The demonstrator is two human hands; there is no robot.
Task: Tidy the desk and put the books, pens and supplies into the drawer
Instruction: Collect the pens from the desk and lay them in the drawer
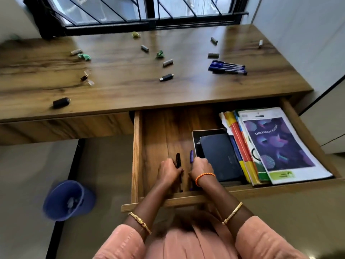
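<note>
The wooden drawer [136, 156] is pulled out under the desk [130, 94]. Both my hands are inside it, near its front. My left hand [168, 172] is closed around a black pen [178, 160]. My right hand [201, 169] is closed around a blue pen [191, 156]. Right of my hands lie a dark notebook [222, 156] on a black book [197, 139], and a stack of colourful books [280, 144] against the drawer's right side. More blue pens [227, 67] lie bunched on the desk at the right.
Scattered on the desk are several grey caps [167, 63], green crumpled papers [85, 56], a black USB stick [166, 77], a black cylinder [61, 102] and a small clip [86, 77]. A blue bin [69, 200] stands on the floor at left. A barred window [149, 12] runs behind.
</note>
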